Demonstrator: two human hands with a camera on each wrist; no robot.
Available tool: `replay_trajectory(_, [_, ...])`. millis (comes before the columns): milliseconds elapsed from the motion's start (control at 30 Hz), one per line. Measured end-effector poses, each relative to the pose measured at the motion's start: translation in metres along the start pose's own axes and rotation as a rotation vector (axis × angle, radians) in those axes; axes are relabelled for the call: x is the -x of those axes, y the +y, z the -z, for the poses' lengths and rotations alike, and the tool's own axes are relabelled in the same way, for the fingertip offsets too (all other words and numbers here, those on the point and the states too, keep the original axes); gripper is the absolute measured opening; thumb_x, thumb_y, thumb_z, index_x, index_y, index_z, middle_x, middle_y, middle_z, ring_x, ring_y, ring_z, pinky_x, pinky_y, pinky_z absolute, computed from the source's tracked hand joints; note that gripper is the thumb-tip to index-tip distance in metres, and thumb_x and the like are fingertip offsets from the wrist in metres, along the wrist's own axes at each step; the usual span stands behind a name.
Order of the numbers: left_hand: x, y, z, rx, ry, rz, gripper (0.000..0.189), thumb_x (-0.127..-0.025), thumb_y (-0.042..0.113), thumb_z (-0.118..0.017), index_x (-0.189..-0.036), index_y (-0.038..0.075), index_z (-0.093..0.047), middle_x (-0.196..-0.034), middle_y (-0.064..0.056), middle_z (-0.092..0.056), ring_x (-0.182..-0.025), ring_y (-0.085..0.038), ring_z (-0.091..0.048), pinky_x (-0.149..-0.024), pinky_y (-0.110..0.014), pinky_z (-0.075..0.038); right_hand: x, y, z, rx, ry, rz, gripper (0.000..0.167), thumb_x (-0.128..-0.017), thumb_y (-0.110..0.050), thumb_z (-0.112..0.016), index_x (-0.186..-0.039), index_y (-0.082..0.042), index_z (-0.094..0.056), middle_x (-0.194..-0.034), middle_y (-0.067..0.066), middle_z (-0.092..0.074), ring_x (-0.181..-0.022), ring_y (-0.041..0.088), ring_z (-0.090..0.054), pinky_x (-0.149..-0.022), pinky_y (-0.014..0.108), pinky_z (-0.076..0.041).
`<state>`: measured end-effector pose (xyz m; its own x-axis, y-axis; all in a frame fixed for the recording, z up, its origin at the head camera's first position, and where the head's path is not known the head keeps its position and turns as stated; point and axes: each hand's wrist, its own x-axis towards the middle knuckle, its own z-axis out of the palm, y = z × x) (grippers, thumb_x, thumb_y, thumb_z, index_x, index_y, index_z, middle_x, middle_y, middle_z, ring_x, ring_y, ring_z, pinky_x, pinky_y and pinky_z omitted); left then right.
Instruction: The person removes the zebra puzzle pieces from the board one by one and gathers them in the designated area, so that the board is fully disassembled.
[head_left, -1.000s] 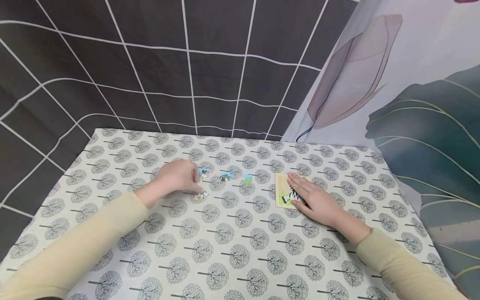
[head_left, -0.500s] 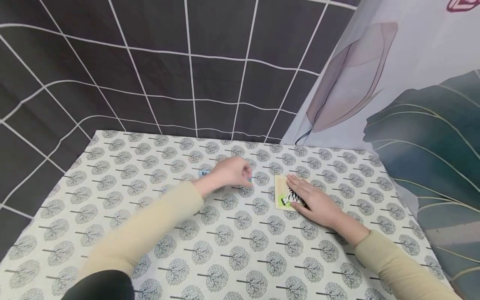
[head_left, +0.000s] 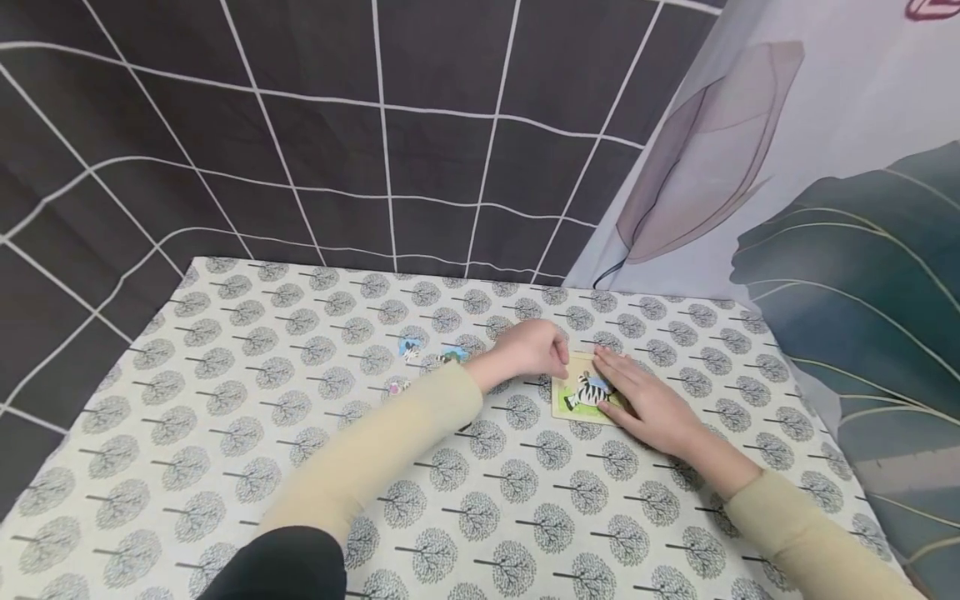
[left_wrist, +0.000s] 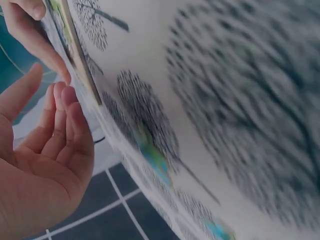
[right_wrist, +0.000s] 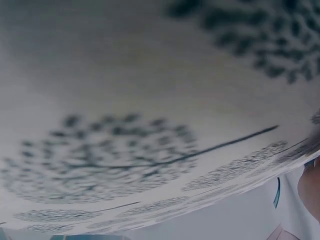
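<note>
My left hand (head_left: 531, 348) hovers at the left edge of a small wooden jigsaw board (head_left: 562, 410) with a zebra picture (head_left: 587, 392). In the left wrist view, this hand (left_wrist: 52, 145) has loosely bent fingers, the thumb apart from them, and nothing between. My right hand (head_left: 652, 408) lies along the board's right side with extended fingers, covering part of it. To the left on the cloth are jigsaw pieces: a blue one with black and white (head_left: 408, 347), a blue-green one (head_left: 452, 353) beside the left sleeve, and a pale one with pink (head_left: 397, 385).
A white cloth (head_left: 450, 533) printed with grey trees covers the table. Behind it hangs a dark curtain (head_left: 322, 142) with white grid lines, and a pale leaf-print curtain (head_left: 840, 250) hangs at right. A thin dark cord (head_left: 609, 273) meets the table's back edge.
My left hand has moved right, from the loose pieces across to the board, leaving the pale piece on the cloth. My right hand has slid slightly right, uncovering more of the zebra.
</note>
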<state>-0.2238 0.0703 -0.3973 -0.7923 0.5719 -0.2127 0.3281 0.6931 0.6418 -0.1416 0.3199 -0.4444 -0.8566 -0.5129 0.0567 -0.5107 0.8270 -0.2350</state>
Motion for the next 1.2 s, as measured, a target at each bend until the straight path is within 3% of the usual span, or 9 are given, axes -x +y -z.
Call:
replay_trajectory(200, [-0.013,0.009,-0.015,0.052,0.010,-0.044,0.019,-0.086,0.014,-0.088,-0.103,0.013,-0.079,-0.094,0.004,-0.077,-0.081,-0.005,-0.065,-0.082,-0.017,-0.051,0.007,0.009,-0.004,0.040,0.017,0.022,0.072,-0.103,-0.033,-0.066,-0.163,-0.004,-0.038,-0.172,0.017,-0.034,-0.155,0.042,-0.039,-0.133,0.048,-0.025])
replay_trajectory(500, [-0.016,0.016,-0.032,-0.132,-0.016,-0.116,0.034,-0.088,0.021,-0.087,-0.120,0.012,-0.077,-0.110,0.003,-0.075,-0.101,-0.009,-0.065,-0.098,-0.022,-0.053,0.009,0.011,-0.007,0.062,-0.006,0.030,0.072,-0.106,-0.034,-0.061,-0.166,-0.007,-0.032,-0.175,0.014,-0.029,-0.158,0.040,-0.035,-0.137,0.034,-0.012])
replay_trajectory(633, [-0.017,0.017,-0.038,-0.178,-0.009,-0.112,0.039,-0.087,0.024,-0.088,-0.122,0.014,-0.075,-0.118,0.003,-0.074,-0.109,-0.012,-0.067,-0.102,-0.026,-0.053,0.009,0.010,-0.006,0.074,-0.015,0.032,0.071,-0.107,-0.034,-0.060,-0.166,-0.006,-0.032,-0.175,0.016,-0.029,-0.158,0.041,-0.034,-0.137,0.034,-0.010])
replay_trajectory(867, [-0.018,0.016,-0.040,-0.196,-0.004,-0.113,0.039,-0.086,0.025,-0.090,-0.120,0.014,-0.074,-0.113,0.004,-0.071,-0.104,-0.010,-0.064,-0.095,-0.022,-0.053,0.010,0.009,-0.005,0.099,-0.022,0.036,0.070,-0.108,-0.033,-0.059,-0.165,-0.004,-0.032,-0.175,0.016,-0.028,-0.158,0.041,-0.034,-0.136,0.031,-0.008])
replay_trajectory(1200, [-0.017,0.018,-0.039,-0.181,0.004,-0.141,0.040,-0.085,0.021,-0.090,-0.119,0.014,-0.070,-0.107,0.006,-0.068,-0.097,-0.007,-0.060,-0.094,-0.019,-0.051,0.010,0.009,-0.007,0.119,-0.006,0.050,0.071,-0.107,-0.033,-0.059,-0.166,-0.005,-0.031,-0.174,0.018,-0.030,-0.157,0.041,-0.036,-0.135,0.041,-0.020])
